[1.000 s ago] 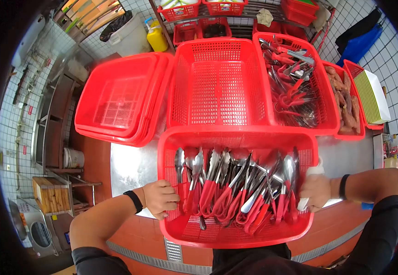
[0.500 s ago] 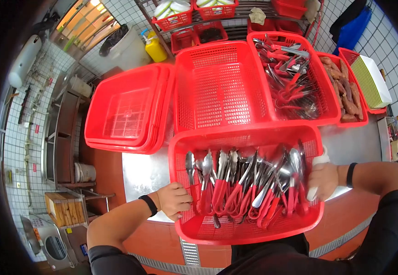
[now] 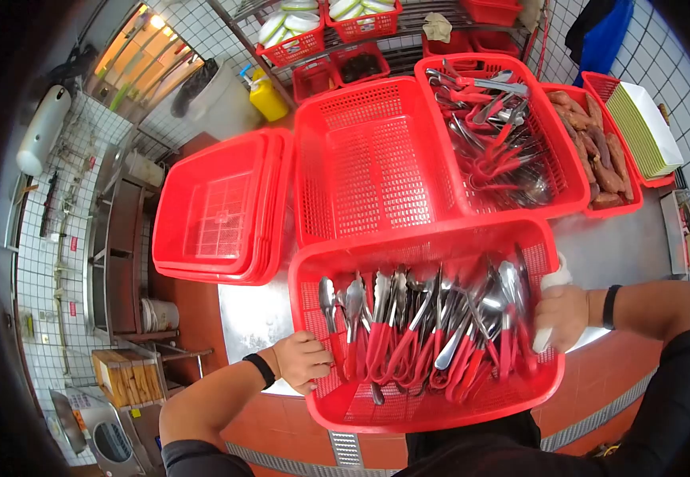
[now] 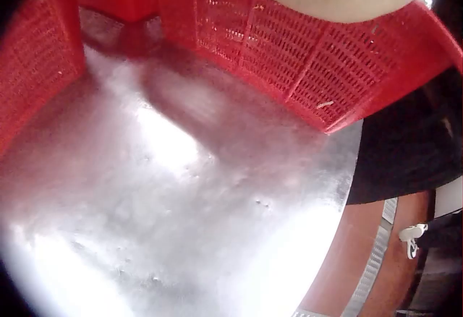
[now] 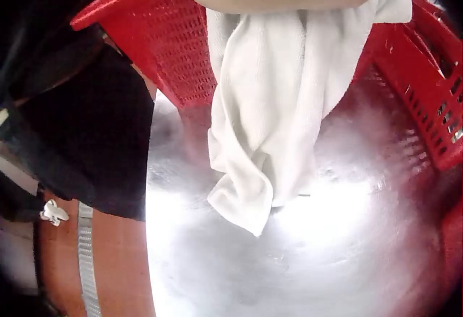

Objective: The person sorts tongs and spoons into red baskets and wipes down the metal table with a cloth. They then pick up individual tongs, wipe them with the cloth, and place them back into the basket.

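A red plastic basket stands at the table's near edge, close to the body. It holds many metal tongs with red handles, heads pointing away from the body. My left hand grips its left rim, fingers curled over the edge. On the opposite rim, my right hand holds on with a white cloth in its grasp. The cloth hangs down beside the basket's wall in the right wrist view. In the left wrist view the basket's perforated side shows over the metal table.
Behind stands another red basket. Stacked red baskets lie to its left; a basket of utensils and a tray of sweet potatoes are to its right. A shelf with baskets of crockery stands at the back.
The basket and both hands have shifted right and slightly down in the head view, as the view itself turns. Both hands keep their hold on the rims.
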The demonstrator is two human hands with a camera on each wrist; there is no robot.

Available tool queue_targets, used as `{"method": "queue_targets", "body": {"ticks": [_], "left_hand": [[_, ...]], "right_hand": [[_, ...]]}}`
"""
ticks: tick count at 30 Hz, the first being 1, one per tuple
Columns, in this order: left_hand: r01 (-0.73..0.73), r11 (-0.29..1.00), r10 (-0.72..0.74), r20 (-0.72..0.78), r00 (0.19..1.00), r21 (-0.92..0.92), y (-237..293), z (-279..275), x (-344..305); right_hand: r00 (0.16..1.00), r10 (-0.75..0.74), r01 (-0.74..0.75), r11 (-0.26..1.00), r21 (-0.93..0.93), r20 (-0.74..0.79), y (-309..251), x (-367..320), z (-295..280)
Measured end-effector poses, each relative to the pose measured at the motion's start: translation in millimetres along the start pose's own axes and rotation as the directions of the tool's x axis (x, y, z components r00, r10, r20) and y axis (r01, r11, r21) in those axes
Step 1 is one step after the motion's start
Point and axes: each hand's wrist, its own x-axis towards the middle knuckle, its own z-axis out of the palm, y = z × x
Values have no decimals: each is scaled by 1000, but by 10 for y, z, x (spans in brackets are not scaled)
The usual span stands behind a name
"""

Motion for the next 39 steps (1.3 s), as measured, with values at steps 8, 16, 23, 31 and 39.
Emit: {"method": "queue_targets", "body": {"ticks": [8,16,23,31,39], "left_hand": [[17,1000,-17,22,1000,9,12,25,-39],[19,1000,-20,21,1000,3,-21,-10,-16],[-75,996,74,14,997,47,-144,-122,57],[-45,998,45,9,999,43,-98,-156,25],[-17,988,-10,171,985,156,5,-252,92]], "right_hand": [[1000,0,0,1000,-12,15,2,-53,53],[1000,-17,17,999,-36,-5,-35,-61,26],[989,98,-92,994,-61,109,-122,-210,170],[955,202,-184,978,-101,216,-248,-148,105],[868,456,-495,830,-256,-199,-611,-120,147]]}}
